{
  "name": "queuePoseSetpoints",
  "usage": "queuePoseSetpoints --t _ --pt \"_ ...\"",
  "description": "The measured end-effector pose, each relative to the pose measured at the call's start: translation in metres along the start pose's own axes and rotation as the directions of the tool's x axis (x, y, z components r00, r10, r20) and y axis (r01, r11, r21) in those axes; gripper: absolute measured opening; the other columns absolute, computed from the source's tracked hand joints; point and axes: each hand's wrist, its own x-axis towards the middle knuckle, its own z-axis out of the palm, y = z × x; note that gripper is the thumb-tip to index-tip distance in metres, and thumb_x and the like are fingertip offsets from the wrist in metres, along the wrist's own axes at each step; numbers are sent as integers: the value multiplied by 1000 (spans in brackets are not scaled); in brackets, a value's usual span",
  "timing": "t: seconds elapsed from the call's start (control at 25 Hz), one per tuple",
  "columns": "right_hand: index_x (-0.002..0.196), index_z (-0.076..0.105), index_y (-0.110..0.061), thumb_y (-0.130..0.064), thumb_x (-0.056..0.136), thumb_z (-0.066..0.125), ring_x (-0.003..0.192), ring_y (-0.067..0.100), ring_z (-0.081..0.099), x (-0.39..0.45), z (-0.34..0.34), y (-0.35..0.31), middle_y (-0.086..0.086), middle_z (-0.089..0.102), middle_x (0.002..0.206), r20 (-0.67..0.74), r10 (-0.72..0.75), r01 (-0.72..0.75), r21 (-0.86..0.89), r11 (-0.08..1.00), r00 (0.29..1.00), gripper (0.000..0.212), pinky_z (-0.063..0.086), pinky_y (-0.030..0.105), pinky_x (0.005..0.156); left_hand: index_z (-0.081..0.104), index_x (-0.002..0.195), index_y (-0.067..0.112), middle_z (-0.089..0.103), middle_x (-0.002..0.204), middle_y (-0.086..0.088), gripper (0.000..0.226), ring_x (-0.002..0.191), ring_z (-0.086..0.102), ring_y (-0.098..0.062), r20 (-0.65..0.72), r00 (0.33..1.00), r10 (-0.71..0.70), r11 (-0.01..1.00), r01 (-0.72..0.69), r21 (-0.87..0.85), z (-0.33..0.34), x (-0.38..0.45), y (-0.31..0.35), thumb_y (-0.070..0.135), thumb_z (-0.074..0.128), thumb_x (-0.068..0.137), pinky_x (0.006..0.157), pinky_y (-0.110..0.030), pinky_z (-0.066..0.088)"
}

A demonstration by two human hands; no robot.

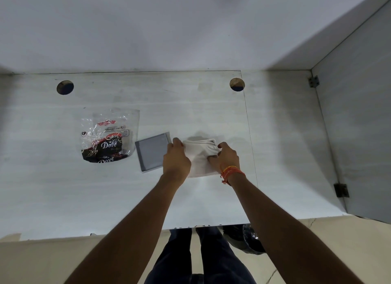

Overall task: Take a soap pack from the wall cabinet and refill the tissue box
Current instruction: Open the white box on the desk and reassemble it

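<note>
Tissue stack [200, 158], white and folded, is lying on the pale counter [190, 114] between both hands, its long axis running away from the person. Left hand [176, 158] is curling fingers over its left edge while right hand [225, 157] is pinching its right side. Grey box lid [152, 151] is lying flat just left, touching the left hand; the Dove soap pack [108, 138] is sitting further left, apart.

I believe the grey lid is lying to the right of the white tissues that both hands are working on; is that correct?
Not quite: in the head view the grey lid lies to the left of the white tissues, beside the left hand. Both hands, including the right hand, are indeed on the tissues.
</note>
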Motion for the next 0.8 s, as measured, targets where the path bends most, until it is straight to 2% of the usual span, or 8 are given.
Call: queuePoseSetpoints --t 0.12,0.2,0.32,0.36,0.44,0.6,0.68,0.8 --pt "113 54 -14 -22 78 66 94 24 58 -7 2 8 6 64 108 -121 -125 135 78 988 985 38 50 32 81 53 104 11 49 110 -11 18 79 65 -34 -39 983 181 983 -179 40 6 -7 -9 2 54 88 71 -37 52" --pt "101 59 -14 -20 76 69 96 25 57 -11 8 16 6 63 103 -257 -392 362 -158 919 884 28 52 37 81 58 111 12 47 120 -10 19 80 67 -30 -16 971 240 966 -237 105 11 -11 -15 8 55 92 73 -31 54" --pt "85 68 -15 -16 73 74 98 31 62 -15 20 16 6 68 97 -166 -704 555 -503 663 691 14 55 42 74 54 128 17 37 140 -9 31 93 65 -31 4 975 221 962 -219 166 17 -11 -17 19 49 98 77 -30 54" --pt "87 70 -15 -15 71 75 102 32 62 -16 24 14 7 68 101 -103 -727 561 -566 604 679 17 55 41 75 51 131 19 31 145 -10 33 99 64 -32 17 972 233 952 -231 202 19 -9 -18 21 47 99 79 -34 56" --pt "97 70 -14 -17 69 77 112 35 58 -15 30 8 11 66 115 -41 -668 482 -659 577 743 29 54 43 80 47 136 23 24 150 -14 37 111 59 -35 78 961 267 925 -278 258 26 -6 -27 25 45 100 85 -39 57" --pt "116 65 -16 -24 68 76 123 38 42 -8 28 7 19 55 135 -39 -545 323 -769 552 838 49 44 55 88 42 140 29 21 150 -16 40 118 57 -39 131 947 294 929 -316 192 35 -7 -52 33 42 100 93 -45 55" --pt "115 64 -17 -22 70 74 122 37 46 -6 22 9 17 56 132 -67 -586 358 -734 577 807 46 44 54 87 40 142 28 19 150 -11 43 118 57 -38 115 944 310 935 -324 144 37 -7 -58 31 45 99 93 -44 56" --pt "95 69 -18 -16 72 71 101 30 56 -10 15 16 6 65 106 -120 -721 464 -691 554 683 24 44 42 78 39 144 25 18 150 -9 51 120 56 -39 111 936 335 932 -346 105 33 -2 -62 31 52 95 93 -42 56"
